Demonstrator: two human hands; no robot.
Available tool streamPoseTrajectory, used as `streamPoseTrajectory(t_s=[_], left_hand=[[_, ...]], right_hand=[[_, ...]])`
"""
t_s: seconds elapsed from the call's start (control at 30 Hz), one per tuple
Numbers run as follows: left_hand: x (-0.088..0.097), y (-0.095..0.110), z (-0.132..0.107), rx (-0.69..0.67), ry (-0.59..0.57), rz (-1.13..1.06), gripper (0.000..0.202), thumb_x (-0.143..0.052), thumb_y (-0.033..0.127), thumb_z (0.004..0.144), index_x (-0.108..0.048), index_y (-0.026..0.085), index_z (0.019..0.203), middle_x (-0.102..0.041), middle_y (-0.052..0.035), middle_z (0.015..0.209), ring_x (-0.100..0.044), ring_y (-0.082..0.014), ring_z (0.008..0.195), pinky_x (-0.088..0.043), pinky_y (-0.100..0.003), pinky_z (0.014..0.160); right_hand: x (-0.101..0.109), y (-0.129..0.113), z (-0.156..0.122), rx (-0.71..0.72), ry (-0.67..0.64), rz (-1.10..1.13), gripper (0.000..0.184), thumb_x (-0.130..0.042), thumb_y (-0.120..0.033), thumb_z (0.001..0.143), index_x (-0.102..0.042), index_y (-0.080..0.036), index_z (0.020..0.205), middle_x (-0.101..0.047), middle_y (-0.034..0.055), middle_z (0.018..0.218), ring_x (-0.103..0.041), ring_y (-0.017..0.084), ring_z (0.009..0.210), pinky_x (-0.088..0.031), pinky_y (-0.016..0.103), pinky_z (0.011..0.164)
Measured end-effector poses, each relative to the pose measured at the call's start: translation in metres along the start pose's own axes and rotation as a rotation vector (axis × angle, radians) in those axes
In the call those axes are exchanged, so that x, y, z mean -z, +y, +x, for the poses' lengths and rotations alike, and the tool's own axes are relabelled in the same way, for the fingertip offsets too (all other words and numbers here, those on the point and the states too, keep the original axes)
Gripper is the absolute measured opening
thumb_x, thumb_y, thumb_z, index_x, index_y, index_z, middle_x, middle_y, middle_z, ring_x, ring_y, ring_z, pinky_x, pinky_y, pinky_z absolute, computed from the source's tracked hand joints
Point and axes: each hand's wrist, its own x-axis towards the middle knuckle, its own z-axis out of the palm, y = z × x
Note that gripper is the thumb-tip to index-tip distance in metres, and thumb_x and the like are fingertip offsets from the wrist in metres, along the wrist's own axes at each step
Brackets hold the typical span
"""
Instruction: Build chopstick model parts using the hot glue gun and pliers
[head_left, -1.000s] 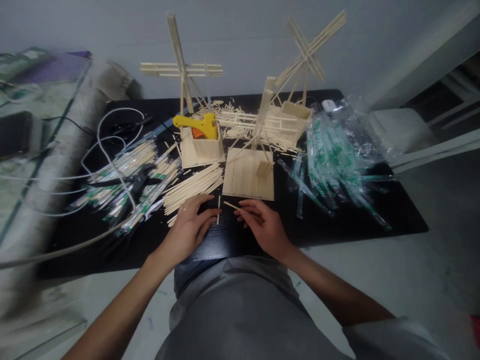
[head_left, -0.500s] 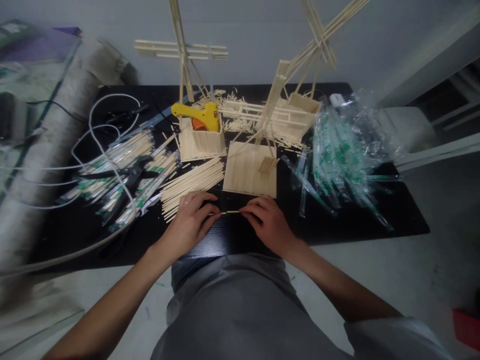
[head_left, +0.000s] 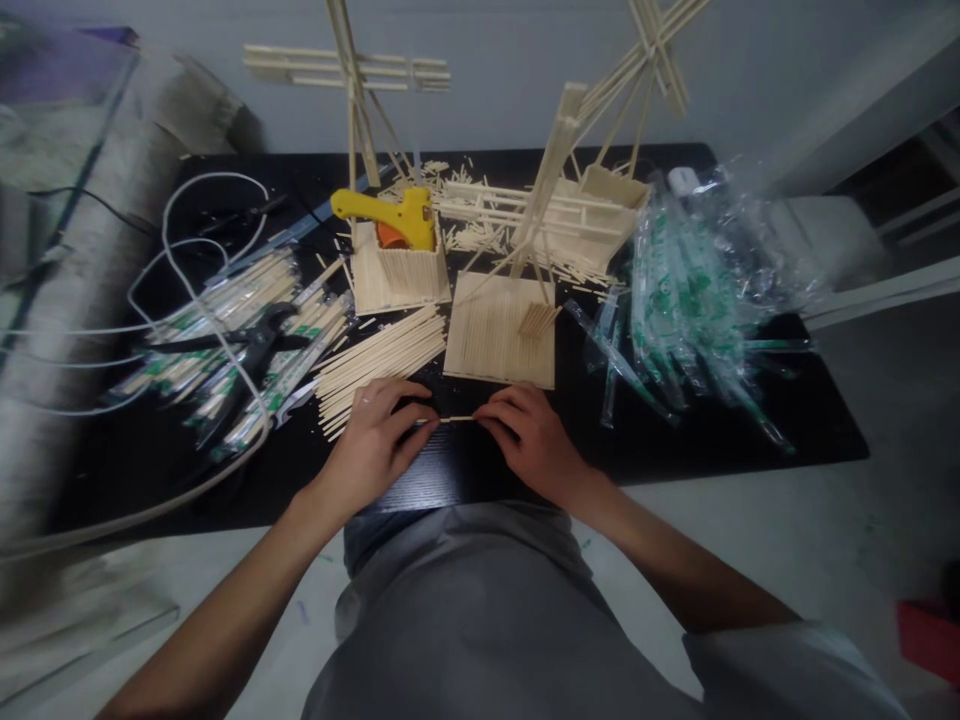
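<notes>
My left hand (head_left: 379, 437) and my right hand (head_left: 531, 438) face each other over the table's near edge. Fingertips of both are pinched on a thin wooden stick (head_left: 459, 419), like a chopstick, lying level between them. I cannot tell whether it is one piece or two meeting end to end. Beside my left hand lies a pile of loose wooden sticks (head_left: 386, 358). Just beyond my right hand is a square stick-built base (head_left: 484, 335) with a small upright stick panel (head_left: 538, 320) and a leaning stick frame (head_left: 547, 190).
A yellow glue gun (head_left: 386, 213) rests in a stick-built box (head_left: 412, 275). Black-handled cutters (head_left: 262, 340) lie on wrapped chopsticks (head_left: 217, 320) at the left, with a white cable (head_left: 199, 285) across them. Empty plastic wrappers (head_left: 686, 300) heap at the right. Cut stick pieces (head_left: 480, 235) lie behind.
The small gap seen in the stick between my hands has closed or narrowed. My hands have barely moved; the view has shifted slightly.
</notes>
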Motion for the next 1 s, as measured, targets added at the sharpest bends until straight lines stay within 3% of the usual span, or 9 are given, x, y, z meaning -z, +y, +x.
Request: streamPoseTrajectory(t_s=[0.3, 0.53, 1.0], left_hand=[[-0.0026, 0.0, 0.0008, -0.023, 0.037, 0.002, 0.006, -0.066, 0.021, 0.099, -0.072, 0.021, 0.1, -0.071, -0.0079, 0.116, -0.064, -0.0254, 0.111, -0.047, -0.044, 0.097], [-0.003, 0.0019, 0.0002, -0.014, 0.033, 0.029, 0.008, -0.066, 0.021, 0.1, -0.074, 0.021, 0.102, -0.068, -0.005, 0.097, -0.061, -0.0219, 0.093, -0.045, -0.039, 0.086], [-0.0042, 0.0018, -0.0015, -0.003, 0.025, -0.032, 0.007, -0.065, 0.02, 0.101, -0.071, 0.02, 0.104, -0.069, -0.0031, 0.095, -0.064, -0.0185, 0.09, -0.048, -0.036, 0.083]], right_hand=[[0.001, -0.0001, 0.0019, 0.001, -0.018, -0.005, 0.012, -0.063, -0.013, 0.103, -0.074, -0.019, 0.102, -0.072, 0.0074, 0.098, -0.065, 0.024, 0.096, -0.054, 0.042, 0.091], [0.0006, -0.0014, 0.002, 0.005, -0.012, -0.001, 0.012, -0.063, -0.011, 0.102, -0.073, -0.017, 0.1, -0.071, 0.0078, 0.097, -0.065, 0.024, 0.097, -0.054, 0.041, 0.091], [0.0003, -0.0012, 0.0015, 0.003, -0.009, 0.008, 0.012, -0.062, -0.012, 0.103, -0.072, -0.018, 0.101, -0.071, 0.0074, 0.097, -0.064, 0.023, 0.096, -0.053, 0.041, 0.09]])
